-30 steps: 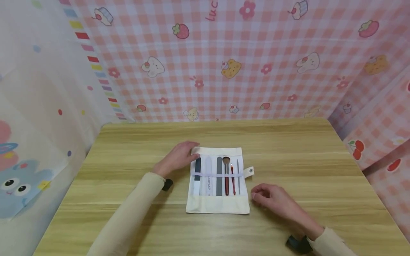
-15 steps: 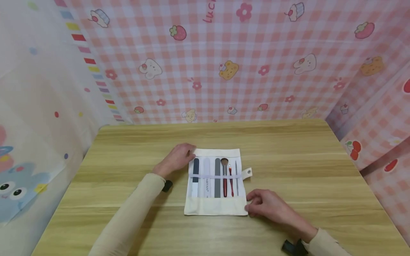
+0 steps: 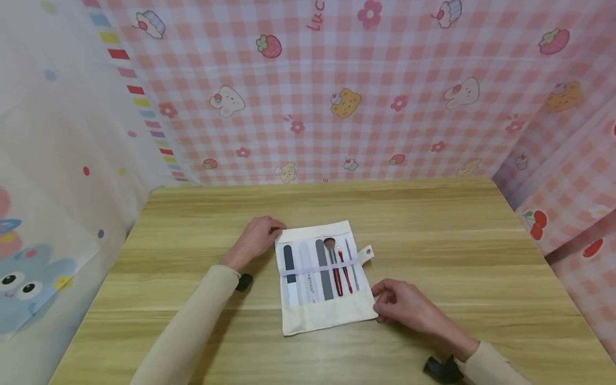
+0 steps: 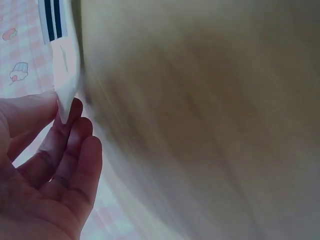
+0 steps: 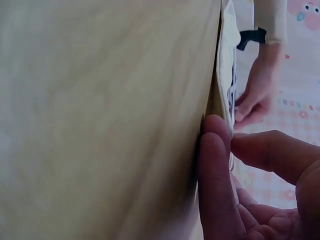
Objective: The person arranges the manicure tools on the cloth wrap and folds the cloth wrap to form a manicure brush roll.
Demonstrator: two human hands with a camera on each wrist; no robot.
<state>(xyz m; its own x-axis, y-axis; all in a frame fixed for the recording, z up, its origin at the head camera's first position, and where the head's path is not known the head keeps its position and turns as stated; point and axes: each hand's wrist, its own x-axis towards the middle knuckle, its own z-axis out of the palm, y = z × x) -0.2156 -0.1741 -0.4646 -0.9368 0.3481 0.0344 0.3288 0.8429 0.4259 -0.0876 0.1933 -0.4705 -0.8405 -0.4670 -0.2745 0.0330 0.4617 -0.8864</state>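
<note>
A cream fabric tool roll (image 3: 317, 319) lies unfolded and slightly turned on the table. A lilac elastic band holds a black-and-white nail file (image 3: 289, 264), a pale strip with lettering (image 3: 306, 264), a grey file (image 3: 324, 275), a red-handled brush (image 3: 338, 280), a thin red tool (image 3: 347, 278) and a slim metal stick (image 3: 353, 270). My left hand (image 3: 257, 235) pinches the roll's far left corner; the left wrist view shows its thumb and fingers on the cloth (image 4: 65, 75). At the near right corner, my right hand (image 3: 404, 305) pinches the edge between thumb and fingers.
A wood-grain table (image 3: 433, 224) lies under the roll, its far edge against a pink checked cloth (image 3: 366, 133). A snap tab (image 3: 367, 253) sticks out from the roll's right side. Each wrist wears a black device (image 3: 443, 369).
The roll has turned counterclockwise, its near left corner coming closer. My left hand has moved slightly left and toward me. My right hand has come to the near right corner and taken hold of it.
</note>
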